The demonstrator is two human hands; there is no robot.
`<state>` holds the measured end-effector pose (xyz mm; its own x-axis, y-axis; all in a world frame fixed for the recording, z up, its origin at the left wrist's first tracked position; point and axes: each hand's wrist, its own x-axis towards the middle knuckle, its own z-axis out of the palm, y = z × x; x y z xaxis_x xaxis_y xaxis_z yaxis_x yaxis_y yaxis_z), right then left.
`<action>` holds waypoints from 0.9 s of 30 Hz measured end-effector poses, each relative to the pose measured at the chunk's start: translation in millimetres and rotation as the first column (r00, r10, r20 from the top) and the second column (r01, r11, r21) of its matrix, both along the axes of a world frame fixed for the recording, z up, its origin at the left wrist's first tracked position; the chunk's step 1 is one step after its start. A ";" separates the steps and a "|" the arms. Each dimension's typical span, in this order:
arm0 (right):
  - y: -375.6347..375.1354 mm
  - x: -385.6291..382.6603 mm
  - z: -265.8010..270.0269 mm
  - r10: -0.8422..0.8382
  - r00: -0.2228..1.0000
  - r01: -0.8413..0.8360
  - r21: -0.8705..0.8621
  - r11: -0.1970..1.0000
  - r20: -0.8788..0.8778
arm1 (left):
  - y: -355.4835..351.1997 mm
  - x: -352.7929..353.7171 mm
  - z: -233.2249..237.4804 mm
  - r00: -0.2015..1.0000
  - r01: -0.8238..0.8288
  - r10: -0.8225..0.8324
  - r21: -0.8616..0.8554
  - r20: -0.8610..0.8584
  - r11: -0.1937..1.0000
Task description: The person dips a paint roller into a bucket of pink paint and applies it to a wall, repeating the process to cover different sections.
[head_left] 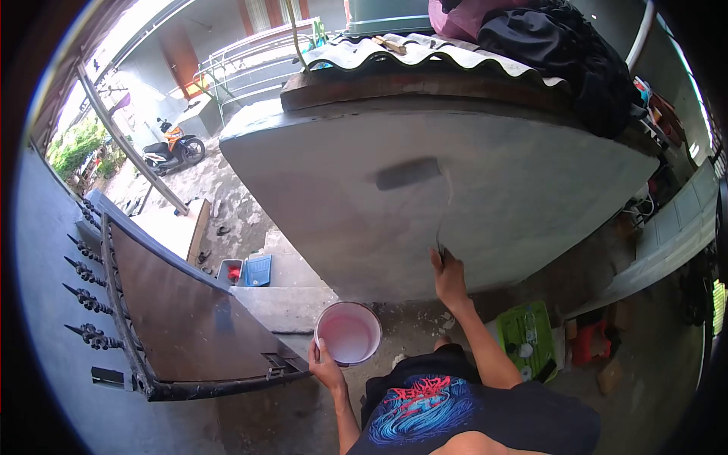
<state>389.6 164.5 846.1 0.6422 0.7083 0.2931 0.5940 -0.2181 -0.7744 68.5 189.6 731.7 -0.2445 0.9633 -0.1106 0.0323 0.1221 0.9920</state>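
My right hand [449, 277] is wrapped round the handle of a paint roller [408, 174]. The roller's grey sleeve lies against the upper middle of a pale grey wall [326, 197], or so close that no gap shows. Its edges look blurred. At my lower left, my left hand [327, 367] grips the rim of a round bucket [349, 334], thumb over the edge. Pinkish-white liquid is inside the bucket, which is held in front of my body, below the wall.
Corrugated roofing [425, 57] and dark cloth [561, 53] top the wall. To the left stands a brown metal gate [182, 303] with spikes. A green tray [525, 341] sits on the floor at right. A blue lid [258, 270] and a motorbike [176, 145] are farther off.
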 end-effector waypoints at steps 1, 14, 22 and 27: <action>8.0 0.4 20.5 0.020 1.000 -0.020 0.000 1.000 0.009 | -0.8 -0.8 -0.7 1.000 -0.010 0.011 0.006 -0.015 1.000; 28.6 -32.3 -105.6 -0.012 0.995 0.018 0.066 0.998 -0.095 | -22.0 -11.4 -5.1 0.993 -0.107 0.107 -0.015 0.041 0.994; 8.6 -36.5 -160.8 -0.038 0.991 0.040 0.014 0.999 -0.130 | -19.0 -18.0 -2.9 0.997 -0.080 0.080 0.020 -0.013 0.997; -17.0 -35.9 -174.9 0.054 0.924 -0.063 -0.010 0.998 -0.379 | -19.9 -16.9 -3.7 0.997 -0.077 0.077 0.022 0.002 0.997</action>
